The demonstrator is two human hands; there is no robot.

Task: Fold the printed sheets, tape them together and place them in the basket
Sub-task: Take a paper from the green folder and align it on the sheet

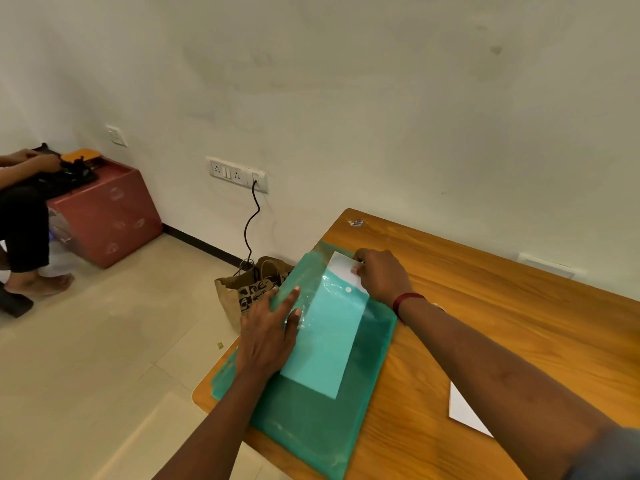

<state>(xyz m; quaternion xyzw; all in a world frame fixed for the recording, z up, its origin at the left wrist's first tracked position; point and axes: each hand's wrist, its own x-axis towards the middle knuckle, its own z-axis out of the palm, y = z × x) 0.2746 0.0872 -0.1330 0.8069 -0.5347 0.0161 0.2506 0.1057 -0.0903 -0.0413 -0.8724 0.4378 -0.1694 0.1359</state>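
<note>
Atop wooden table, left grip lies flat on folder; right grip pinches sheet.

Folded white sheet partly inside green folder, second sheet flat nearby.

Plain indoor room, home or small office, can't tell which: bare off-white wall, beige tiled floor, black skirting, socket strip with black cable plugged in, wooden table, red box, barefoot person seated at left.
</note>
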